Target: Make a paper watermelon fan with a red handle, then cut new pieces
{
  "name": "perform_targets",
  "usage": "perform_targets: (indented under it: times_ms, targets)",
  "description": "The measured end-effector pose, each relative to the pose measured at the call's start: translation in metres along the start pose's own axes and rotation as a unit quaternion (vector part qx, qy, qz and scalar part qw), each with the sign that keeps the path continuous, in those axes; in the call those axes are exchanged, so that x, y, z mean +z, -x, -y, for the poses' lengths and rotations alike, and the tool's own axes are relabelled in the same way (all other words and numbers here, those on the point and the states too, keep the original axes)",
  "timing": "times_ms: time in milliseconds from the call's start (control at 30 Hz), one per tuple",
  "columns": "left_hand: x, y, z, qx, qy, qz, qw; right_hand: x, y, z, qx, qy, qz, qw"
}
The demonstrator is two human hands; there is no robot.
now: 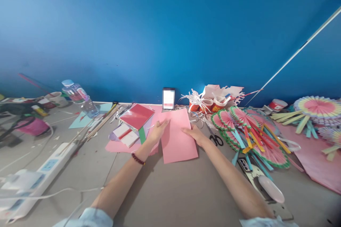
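Pink paper (179,140) between the two hands (157,132) (196,134)

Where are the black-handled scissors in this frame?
In the head view, the scissors lie on the table right of centre, between the right hand, which holds the pink sheet, and the green-edged paper fans.

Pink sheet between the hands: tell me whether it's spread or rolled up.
Spread: the pink sheet shows a broad face between left hand and right hand. Whether it is doubled over, I cannot tell.
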State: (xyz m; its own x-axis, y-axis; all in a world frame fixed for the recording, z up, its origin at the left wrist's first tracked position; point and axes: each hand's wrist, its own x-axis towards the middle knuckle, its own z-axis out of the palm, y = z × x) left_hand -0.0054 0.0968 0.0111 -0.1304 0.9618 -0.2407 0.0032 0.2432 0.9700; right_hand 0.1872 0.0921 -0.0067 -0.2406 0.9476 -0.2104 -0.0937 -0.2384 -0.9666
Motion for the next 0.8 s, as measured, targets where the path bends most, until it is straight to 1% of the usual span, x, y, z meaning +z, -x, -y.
perform_targets:
  times_ms: [133,167,200,300,433,533,600,667,800]
  targets:
    - [0.001,0.010,-0.012,0.033,-0.070,-0.002,0.997,0.000,0.001,0.006,-0.017,-0.032,-0.014,0.999]
    - [0.001,0.014,-0.015,0.042,-0.082,0.009,0.996,0.000,0.002,0.009,-0.025,-0.036,-0.020,0.999]
    - [0.002,0.019,-0.019,0.065,-0.103,0.028,0.992,0.001,0.004,0.012,-0.035,-0.037,-0.025,0.998]
    - [0.001,0.032,-0.030,0.123,-0.163,0.088,0.975,0.001,0.011,0.026,-0.075,-0.029,-0.045,0.996]
    - [-0.001,0.046,-0.041,0.195,-0.213,0.110,0.951,-0.001,0.023,0.047,-0.140,-0.014,-0.068,0.988]
    - [-0.002,0.052,-0.046,0.239,-0.201,0.141,0.940,-0.005,0.030,0.060,-0.172,-0.012,-0.088,0.981]
    - [-0.003,0.055,-0.049,0.247,-0.174,0.159,0.940,-0.007,0.033,0.066,-0.188,-0.011,-0.096,0.977]
    - [-0.003,0.056,-0.050,0.240,-0.153,0.170,0.944,-0.009,0.035,0.071,-0.206,-0.010,-0.091,0.974]
    - [-0.004,0.056,-0.049,0.187,-0.107,0.167,0.962,-0.011,0.039,0.077,-0.209,-0.007,-0.091,0.974]
